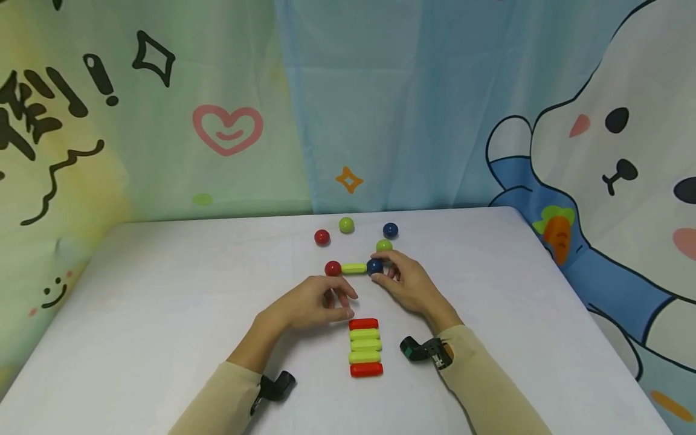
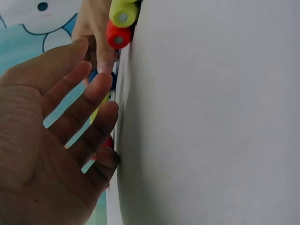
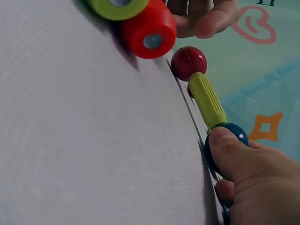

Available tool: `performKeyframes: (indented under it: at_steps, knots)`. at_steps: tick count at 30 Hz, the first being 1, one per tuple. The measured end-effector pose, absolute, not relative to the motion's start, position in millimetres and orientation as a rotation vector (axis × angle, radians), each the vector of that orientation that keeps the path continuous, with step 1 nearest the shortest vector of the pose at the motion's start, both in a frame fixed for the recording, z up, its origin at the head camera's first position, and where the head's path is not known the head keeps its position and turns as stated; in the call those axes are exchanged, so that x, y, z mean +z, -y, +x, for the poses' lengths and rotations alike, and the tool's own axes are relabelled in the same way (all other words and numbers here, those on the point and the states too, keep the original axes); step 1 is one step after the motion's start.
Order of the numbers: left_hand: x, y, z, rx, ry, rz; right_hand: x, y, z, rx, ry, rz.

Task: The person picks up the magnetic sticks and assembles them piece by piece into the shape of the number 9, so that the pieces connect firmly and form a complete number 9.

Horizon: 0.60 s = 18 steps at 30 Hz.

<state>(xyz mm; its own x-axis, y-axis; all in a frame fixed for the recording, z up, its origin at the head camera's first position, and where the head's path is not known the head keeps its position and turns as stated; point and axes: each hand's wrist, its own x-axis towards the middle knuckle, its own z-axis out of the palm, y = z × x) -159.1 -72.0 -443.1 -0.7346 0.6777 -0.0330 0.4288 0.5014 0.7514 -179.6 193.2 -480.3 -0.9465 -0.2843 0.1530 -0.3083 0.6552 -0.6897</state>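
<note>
My right hand (image 1: 405, 281) pinches a dark blue ball (image 1: 374, 266) between thumb and fingers. That ball is joined to one end of a yellow-green ribbed rod (image 3: 207, 99), whose other end meets a red ball (image 3: 189, 63). In the head view this joined piece lies crosswise on the table. My left hand (image 1: 317, 302) hovers nearer to me, below the red ball, fingers loosely bent and holding nothing. In the left wrist view its palm and parted fingers (image 2: 96, 93) show. Just right of its fingertips lies a row of red and yellow-green rods (image 1: 365, 345).
Beyond the joined piece lie a loose red ball (image 1: 322, 237), two green balls, one farther back (image 1: 346, 225) and one by my right fingers (image 1: 383, 245), and another blue ball (image 1: 390, 230). A printed curtain (image 1: 380, 109) hangs behind the white table (image 1: 163, 290).
</note>
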Motion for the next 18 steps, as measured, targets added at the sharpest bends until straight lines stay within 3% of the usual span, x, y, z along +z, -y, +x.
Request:
performKeyframes:
  at_steps: [18]
  knots:
    - [-446.5,50.1,-153.4,1.038,-2.401,0.944,-480.1,-192.7,-180.5,1.180,2.840,0.508]
